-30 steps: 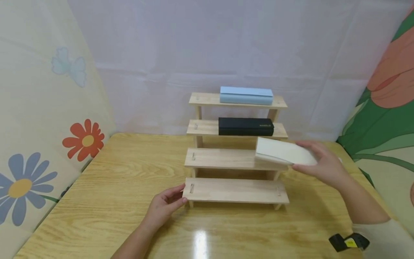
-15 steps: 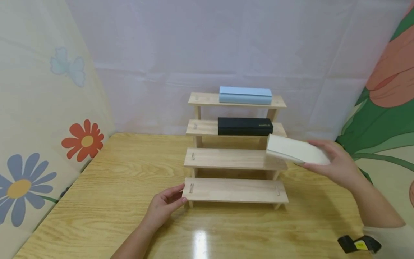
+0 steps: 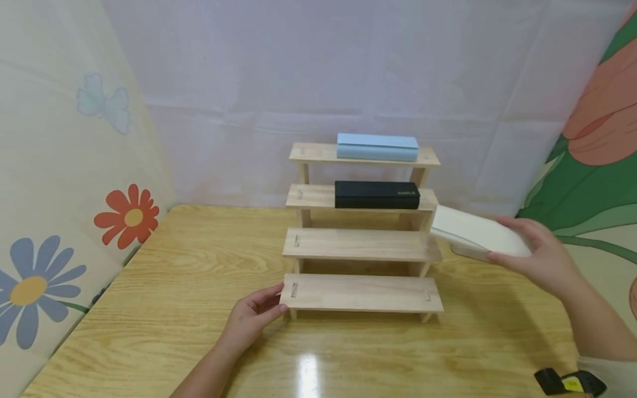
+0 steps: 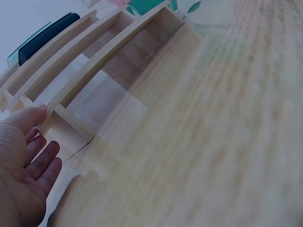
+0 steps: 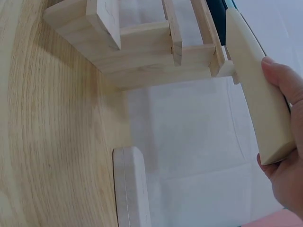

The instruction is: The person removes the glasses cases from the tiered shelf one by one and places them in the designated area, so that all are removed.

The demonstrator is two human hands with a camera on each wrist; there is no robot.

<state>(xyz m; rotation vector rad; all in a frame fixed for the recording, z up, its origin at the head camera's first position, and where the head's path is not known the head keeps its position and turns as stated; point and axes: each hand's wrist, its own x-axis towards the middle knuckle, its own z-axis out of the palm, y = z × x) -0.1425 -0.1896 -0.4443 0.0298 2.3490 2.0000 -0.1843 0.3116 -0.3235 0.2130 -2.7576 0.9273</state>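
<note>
A four-tier wooden display rack [image 3: 360, 293] stands on the table. At the left end of its lowest shelf, my left hand [image 3: 251, 318] holds the corner with thumb and fingertips; the left wrist view shows the other fingers loosely bent below. To the right of the rack, my right hand [image 3: 542, 251] grips a white glasses case [image 3: 478, 229] by its right end, tilted and off the table. A light blue glasses case [image 3: 377, 147] lies on the top shelf. Beneath it, on the second shelf, rests a black glasses case [image 3: 376, 195].
Another pale case [image 5: 130, 189] lies on the table right of the rack, largely covered by the held case in the head view. A white cloth [image 3: 239, 110] hangs behind the table [image 3: 199, 265]. Flower-printed panels [image 3: 45, 166] border both sides.
My right hand has carried the white glasses case rightward, away from the third shelf, uncovering part of a pale case behind. My left hand has stayed at the lowest shelf's corner.
</note>
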